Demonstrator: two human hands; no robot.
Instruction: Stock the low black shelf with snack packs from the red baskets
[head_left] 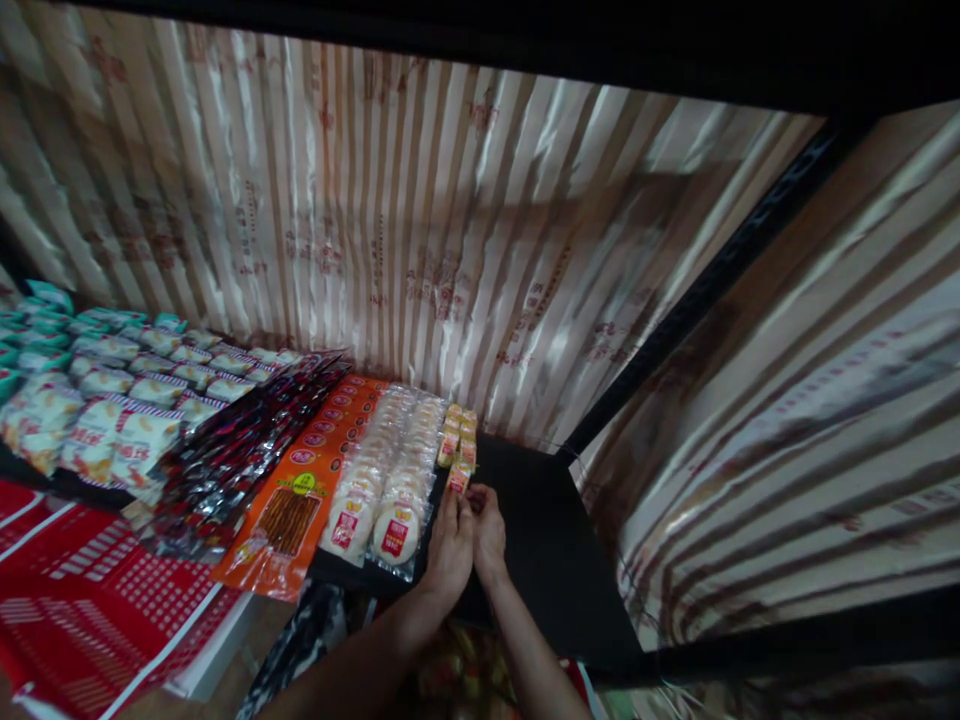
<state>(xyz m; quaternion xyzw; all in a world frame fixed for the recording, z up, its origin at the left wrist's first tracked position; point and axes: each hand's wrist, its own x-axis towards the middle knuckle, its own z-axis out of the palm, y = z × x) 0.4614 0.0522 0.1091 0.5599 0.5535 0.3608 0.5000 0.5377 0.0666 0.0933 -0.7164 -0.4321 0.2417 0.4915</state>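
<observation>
On the black shelf, my left hand has its fingers closed against the front of a small yellow snack packet with a red label. Right beside it, my right hand is closed with curled fingers; whatever its fingertips may hold is hidden. Behind that packet stand several similar yellow packets in a short double row. To the left of my hands lie two rows of round white crackers in clear wrappers.
Farther left are an orange snack bag, a stack of dark shiny packets and several white snack bags. A red basket sits below at the left. A black post and pleated plastic sheeting border the shelf.
</observation>
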